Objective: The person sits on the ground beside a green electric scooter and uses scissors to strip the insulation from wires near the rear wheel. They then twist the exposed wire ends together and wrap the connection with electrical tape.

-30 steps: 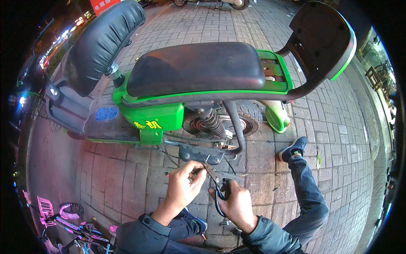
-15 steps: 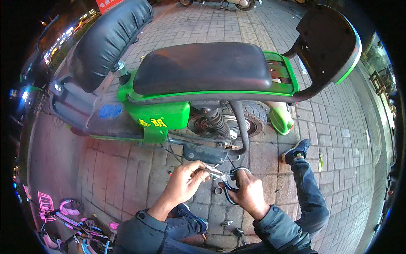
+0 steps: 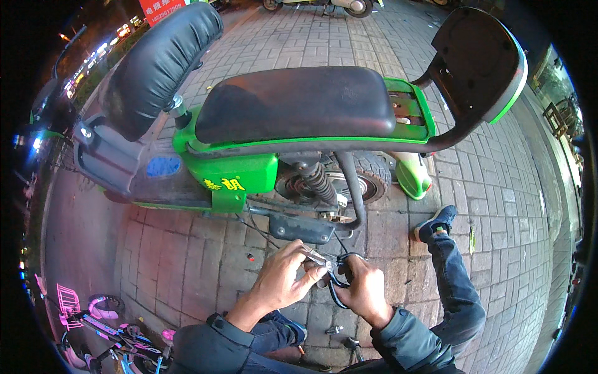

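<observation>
My right hand (image 3: 369,288) is closed round the dark looped handles of a pair of scissors (image 3: 319,258), whose silver blades point left. Beside the blades, my left hand (image 3: 283,277) has thumb and fingers pinched together; what lies between them is too small to make out. A thin black cable (image 3: 260,229) runs down from the scooter's underside to the left fingers. Just beyond both hands stands a green electric scooter (image 3: 246,171) with a black seat (image 3: 296,103). Its rear wheel (image 3: 374,177) and shock absorber (image 3: 321,187) are exposed.
On the paving lie a small metal part (image 3: 334,330), a dark-handled tool (image 3: 354,347) and a little red piece (image 3: 250,257). A green-and-white fender-like part (image 3: 412,177) is by the rear wheel. A pink-and-black child's bicycle (image 3: 112,333) is at lower left.
The scissors and both hands have shifted slightly, with my left thumb now closer to the blades' pivot. The red piece on the ground shows more fully. The scooter stays put.
</observation>
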The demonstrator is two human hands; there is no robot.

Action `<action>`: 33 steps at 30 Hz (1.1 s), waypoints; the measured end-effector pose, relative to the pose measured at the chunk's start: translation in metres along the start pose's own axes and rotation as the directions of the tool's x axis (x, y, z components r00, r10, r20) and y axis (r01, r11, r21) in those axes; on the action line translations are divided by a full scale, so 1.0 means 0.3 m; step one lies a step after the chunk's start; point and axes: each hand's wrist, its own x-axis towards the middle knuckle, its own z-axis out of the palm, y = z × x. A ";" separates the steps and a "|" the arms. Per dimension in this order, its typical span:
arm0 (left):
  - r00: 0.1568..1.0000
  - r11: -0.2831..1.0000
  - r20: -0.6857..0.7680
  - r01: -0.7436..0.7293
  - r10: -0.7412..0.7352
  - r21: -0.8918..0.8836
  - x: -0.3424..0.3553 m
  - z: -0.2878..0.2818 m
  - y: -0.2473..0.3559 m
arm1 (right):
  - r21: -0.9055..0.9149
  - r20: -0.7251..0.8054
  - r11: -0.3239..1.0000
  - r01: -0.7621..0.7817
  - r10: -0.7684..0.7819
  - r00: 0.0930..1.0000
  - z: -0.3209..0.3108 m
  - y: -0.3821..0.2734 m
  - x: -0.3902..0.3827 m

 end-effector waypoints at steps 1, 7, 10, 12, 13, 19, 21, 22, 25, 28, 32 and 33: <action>0.999 1.000 -0.035 0.005 -0.004 0.024 0.000 0.006 0.001 | 0.033 0.001 0.999 -0.043 0.042 0.999 0.007 -0.005 -0.005; 0.997 0.995 -0.054 0.051 -0.046 0.089 -0.010 0.013 -0.007 | 0.226 -0.029 0.954 -0.197 0.209 0.978 0.070 -0.030 -0.030; 0.998 0.989 -0.063 0.024 -0.015 0.143 -0.018 0.018 -0.029 | 0.249 0.114 0.909 -0.335 0.316 0.942 0.056 -0.036 -0.029; 0.997 0.987 -0.038 0.071 -0.066 0.145 -0.029 0.019 -0.041 | 0.651 -0.090 0.722 -0.235 0.381 0.920 0.017 -0.024 -0.008; 0.989 0.971 -0.006 0.146 -0.147 0.191 -0.036 0.021 -0.043 | 0.678 -0.131 0.685 -0.267 0.469 0.873 -0.022 -0.008 0.002; 0.999 0.971 -0.019 0.022 -0.028 -0.239 -0.023 0.003 -0.051 | 0.915 -0.174 0.395 -0.082 0.570 0.803 -0.076 0.090 -0.012; 0.992 0.888 0.005 0.115 -0.125 -0.445 -0.021 -0.007 -0.058 | 0.922 -0.096 0.352 -0.159 0.608 0.788 -0.028 0.119 -0.064; 0.989 0.860 0.010 0.135 -0.150 -0.491 -0.015 -0.008 -0.064 | 0.929 -0.029 0.302 -0.212 0.632 0.774 -0.001 0.134 -0.091; 0.978 0.756 -0.058 0.116 -0.200 -0.645 -0.013 -0.002 -0.078 | 0.859 0.123 0.314 -0.405 0.641 0.757 0.065 0.196 -0.165; 0.974 0.755 -0.072 0.120 -0.216 -0.645 -0.013 0.002 -0.089 | 0.770 0.198 0.353 -0.532 0.660 0.725 0.130 0.294 -0.210; 0.970 0.851 -0.110 0.132 -0.215 -0.508 -0.005 -0.004 -0.096 | 0.658 0.182 0.335 -0.674 0.798 0.574 0.256 0.504 -0.269; 0.964 0.858 -0.111 0.160 -0.243 -0.488 -0.003 -0.010 -0.097 | 0.657 0.163 0.309 -0.688 0.832 0.529 0.288 0.569 -0.296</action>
